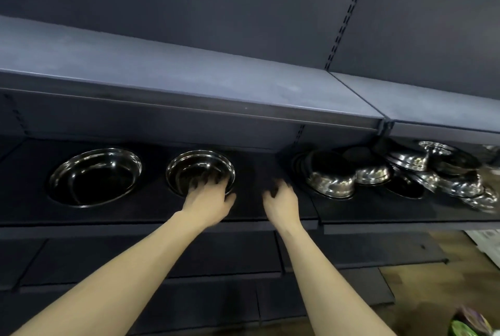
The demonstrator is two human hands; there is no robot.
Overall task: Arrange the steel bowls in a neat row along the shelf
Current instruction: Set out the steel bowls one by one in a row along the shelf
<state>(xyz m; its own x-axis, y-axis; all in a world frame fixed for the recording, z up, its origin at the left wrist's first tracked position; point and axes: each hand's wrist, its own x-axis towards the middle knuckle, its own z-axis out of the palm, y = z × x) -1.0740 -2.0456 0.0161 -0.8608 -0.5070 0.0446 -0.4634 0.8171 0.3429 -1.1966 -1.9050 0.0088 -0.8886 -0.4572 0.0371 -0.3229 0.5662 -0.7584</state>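
Item: steel bowls on the dark shelf [151,216], row in progress. We take the second bowl [200,170] as our landmark. To its left, well apart and at the same depth, sits the first bowl [94,176], open side up. Our left hand [208,200] rests on the landmark's near rim, fingers curled over the edge into the bowl; we judge this a light grip for nudging it into line. Our right hand [280,200] hovers just right of the landmark over bare shelf, fingers loosely curled and holding nothing. Further right lies the unsorted heap of bowls [392,173], several tipped or overturned, touching one another. Above the landmark runs the upper shelf [189,76]. Handling note: we should slide the landmark rather than lift it, matching its front edge to the first bowl's, then keep the same gap for the next piece. From the heap, we take the nearest overturned bowl [331,176] first, steadying its neighbours, since polished steel likely slips and clatters.
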